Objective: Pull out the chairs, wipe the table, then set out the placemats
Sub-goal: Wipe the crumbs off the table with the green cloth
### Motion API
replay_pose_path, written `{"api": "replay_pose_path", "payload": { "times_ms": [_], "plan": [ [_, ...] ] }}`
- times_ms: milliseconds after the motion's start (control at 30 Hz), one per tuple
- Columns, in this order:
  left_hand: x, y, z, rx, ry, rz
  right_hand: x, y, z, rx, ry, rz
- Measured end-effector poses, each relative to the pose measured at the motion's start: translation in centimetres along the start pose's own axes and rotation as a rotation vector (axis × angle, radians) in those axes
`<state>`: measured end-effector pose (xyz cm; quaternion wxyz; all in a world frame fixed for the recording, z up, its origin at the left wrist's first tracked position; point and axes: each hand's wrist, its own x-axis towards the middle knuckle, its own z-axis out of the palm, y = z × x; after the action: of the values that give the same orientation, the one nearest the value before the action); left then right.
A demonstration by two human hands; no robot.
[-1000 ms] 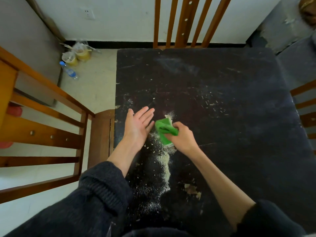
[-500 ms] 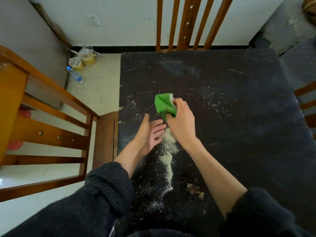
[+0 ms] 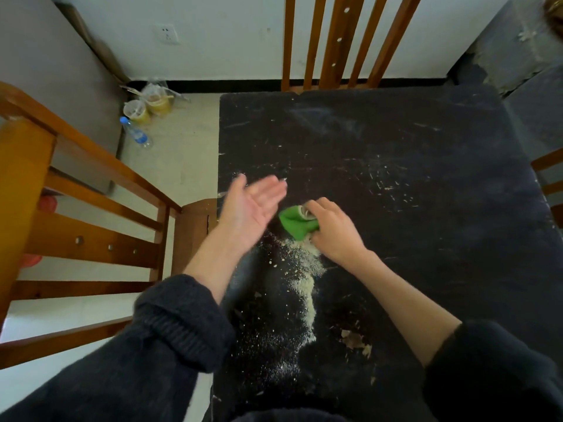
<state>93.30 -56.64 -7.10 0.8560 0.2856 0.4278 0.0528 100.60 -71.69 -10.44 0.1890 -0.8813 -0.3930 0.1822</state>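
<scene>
A black table fills the middle and right of the head view, scratched and strewn with pale crumbs in a trail toward me. My right hand grips a bunched green cloth pressed on the table at the top of the crumb trail. My left hand hovers just left of the cloth, palm up, fingers straight and blurred. No placemats are in view.
A wooden chair stands pulled out at the table's left side. Another chair's back rises beyond the far edge, and a third shows at the right. Plastic cups and a bottle lie on the floor.
My right hand has drawn the green cloth back toward me from farther up the table. My left hand has lifted and turned palm up beside it.
</scene>
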Motion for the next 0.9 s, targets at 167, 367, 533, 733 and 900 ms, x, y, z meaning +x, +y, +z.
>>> {"api": "replay_pose_path", "payload": {
  "times_ms": [167, 367, 533, 733, 900],
  "plan": [
    [0.9, 0.3, -0.5, 0.181, 0.06, -0.045, 2.1, -0.8, -2.1, 0.308, 0.298, 0.202],
    [2.6, 1.8, -0.8, -0.031, -0.004, -0.114, -0.8, -5.6, -0.1, 0.52, -0.117, -0.219],
    [4.6, 1.3, -1.6, 0.281, 0.024, -0.056, 2.6, -4.3, -1.5, 0.588, 0.226, 0.068],
    [6.9, 4.5, -0.5, 0.278, 0.033, 0.068, 3.6, -3.7, -1.2, 0.33, -0.102, -0.175],
    [10.6, 6.6, -4.2, 0.967, 0.277, 0.584, 8.9, 0.1, -2.1, 0.173, 0.102, 0.043]
  ]
}}
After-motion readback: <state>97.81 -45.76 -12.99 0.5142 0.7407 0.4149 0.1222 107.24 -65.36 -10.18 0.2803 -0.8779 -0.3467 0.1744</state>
